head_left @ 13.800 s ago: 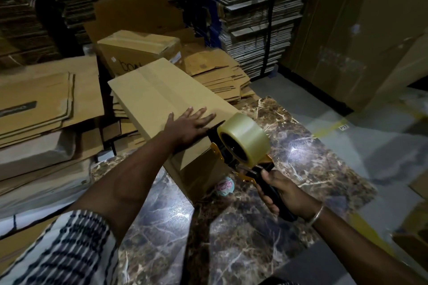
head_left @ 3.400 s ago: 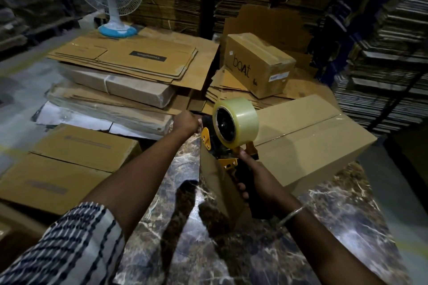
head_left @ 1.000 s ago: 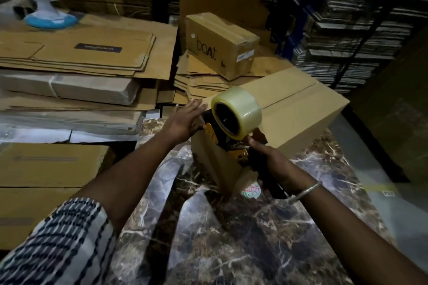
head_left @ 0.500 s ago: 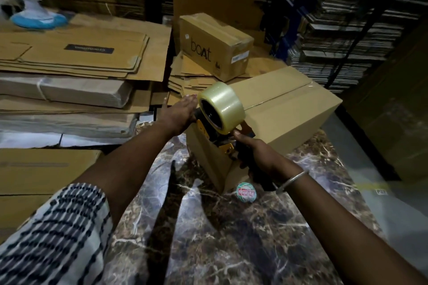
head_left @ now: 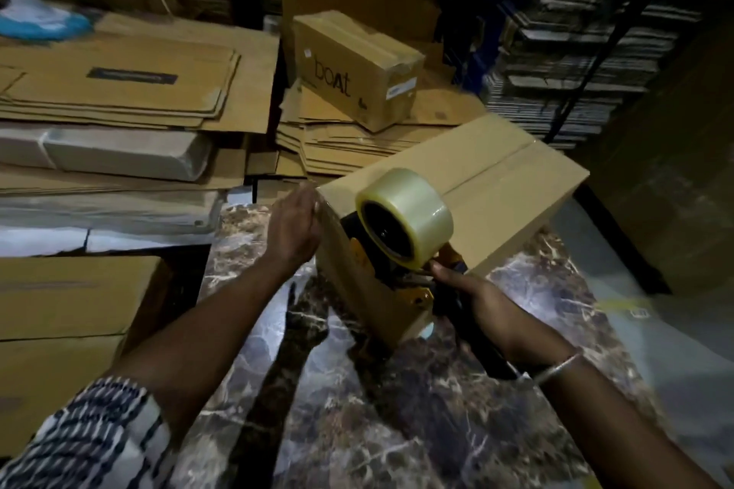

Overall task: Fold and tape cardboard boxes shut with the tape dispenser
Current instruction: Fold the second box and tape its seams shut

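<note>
**Taping the near end of a plain brown box**

Far left, a fan's blue base [head_left: 43, 26] sits blurred above flattened corrugated sheets [head_left: 119, 87], stacked in ragged layers. A striped sleeve [head_left: 91, 437] leads up to the left hand [head_left: 294, 228], its straight fingers pressed flat against the near corner of the cardboard box [head_left: 512, 187]. That box, smooth and matte, stands on a glossy, veined marble table [head_left: 397, 409], its top flaps meeting in a straight seam. Against its near end face is the tape dispenser [head_left: 397, 246], black and yellow, carrying a fat, cloudy roll of clear tape [head_left: 409, 206]. The right hand [head_left: 482, 310] curls round the dispenser's dark handle; a thin metal bangle [head_left: 558, 367] circles the wrist. I think tape is on the cardboard, though blur hides it. Behind sits a smaller sealed box marked "boat" [head_left: 353, 67].
</note>
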A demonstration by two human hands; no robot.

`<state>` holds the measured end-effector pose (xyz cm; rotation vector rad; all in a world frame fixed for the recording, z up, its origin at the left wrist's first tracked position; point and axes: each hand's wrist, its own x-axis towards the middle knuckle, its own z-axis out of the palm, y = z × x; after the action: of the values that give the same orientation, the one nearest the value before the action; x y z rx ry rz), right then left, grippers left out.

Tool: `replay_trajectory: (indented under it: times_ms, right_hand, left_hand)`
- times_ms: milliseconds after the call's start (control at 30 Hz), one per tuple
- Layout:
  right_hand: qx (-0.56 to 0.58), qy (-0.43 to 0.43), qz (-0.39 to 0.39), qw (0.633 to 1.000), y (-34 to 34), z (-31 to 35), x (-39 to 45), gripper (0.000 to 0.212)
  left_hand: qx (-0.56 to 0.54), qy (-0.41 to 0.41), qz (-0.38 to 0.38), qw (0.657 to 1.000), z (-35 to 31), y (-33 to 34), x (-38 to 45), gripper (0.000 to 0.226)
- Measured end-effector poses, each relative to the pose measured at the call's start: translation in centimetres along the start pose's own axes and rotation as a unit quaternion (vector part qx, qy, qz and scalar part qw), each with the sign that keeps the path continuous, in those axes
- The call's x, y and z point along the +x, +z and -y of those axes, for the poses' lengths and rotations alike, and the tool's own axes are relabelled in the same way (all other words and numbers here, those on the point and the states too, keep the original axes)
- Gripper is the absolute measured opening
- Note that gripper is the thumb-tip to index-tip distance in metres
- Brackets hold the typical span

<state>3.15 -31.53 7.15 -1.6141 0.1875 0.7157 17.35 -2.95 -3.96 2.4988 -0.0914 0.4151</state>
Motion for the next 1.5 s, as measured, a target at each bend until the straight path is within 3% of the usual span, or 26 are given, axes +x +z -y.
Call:
replay_trajectory:
  times_ms: [67,133,200,300,367,500,667,733,800,933,1167,1267,1500]
  right_hand:
    - [0.011,-0.018,0.009,1.0,-0.1,-0.2,0.3,0.049]
    - [0.026,-0.025,0.0,0.999,-0.3,-0.6,0.8,0.051]
    - [0.037,-0.028,-0.012,0.999,-0.3,-1.1,1.4,0.061]
    - [0.03,-0.034,-0.024,0.999,0.2,-1.3,1.9,0.064]
    - [0.026,-0.029,-0.016,0.999,0.5,-0.6,1.8,0.058]
    - [-0.001,-0.025,-0.015,1.0,0.5,0.4,2.3,0.05]
    - [0.01,-0.047,-0.043,0.998,1.7,2.0,4.5,0.066]
    - [0.016,-0.044,-0.055,0.997,1.9,2.5,5.8,0.085]
    - [0.023,-0.046,-0.065,0.997,2.0,2.7,6.7,0.087]
    - [-0.015,-0.051,-0.073,0.996,2.4,4.6,6.6,0.056]
    - [-0.039,-0.018,-0.06,0.997,2.3,4.4,4.3,0.048]
    - [-0.06,-0.012,-0.085,0.994,2.1,3.2,3.1,0.062]
    - [-0.043,-0.019,-0.073,0.996,1.9,3.2,2.1,0.061]
  left_hand:
    - [-0.02,-0.02,-0.085,0.996,-2.0,-0.1,-0.7,0.056]
    - [-0.08,-0.018,-0.114,0.99,-3.0,-0.8,-1.2,0.059]
    - [-0.105,0.069,-0.094,0.988,-2.3,-1.4,-1.2,0.054]
    - [-0.093,0.188,-0.001,0.978,-0.6,-1.8,-1.1,0.043]
    - [-0.074,0.218,0.048,0.972,0.0,-2.1,-0.6,0.044]
    - [0.006,0.296,0.037,0.954,0.3,-3.3,2.3,0.038]
    - [0.079,0.369,0.085,0.922,-0.3,-4.1,4.1,0.02]
    - [0.079,0.357,0.096,0.926,-0.8,-4.5,4.3,0.02]
    - [0.076,0.34,0.092,0.933,-1.6,-4.9,4.4,0.021]
    - [0.1,0.243,0.111,0.958,-3.3,-5.7,4.4,0.023]
    - [0.109,0.166,0.127,0.972,-4.2,-5.7,3.8,0.044]
    - [0.078,0.183,0.123,0.972,-3.7,-5.3,4.0,0.032]
    - [0.041,0.214,0.131,0.967,-2.5,-4.7,4.2,0.032]
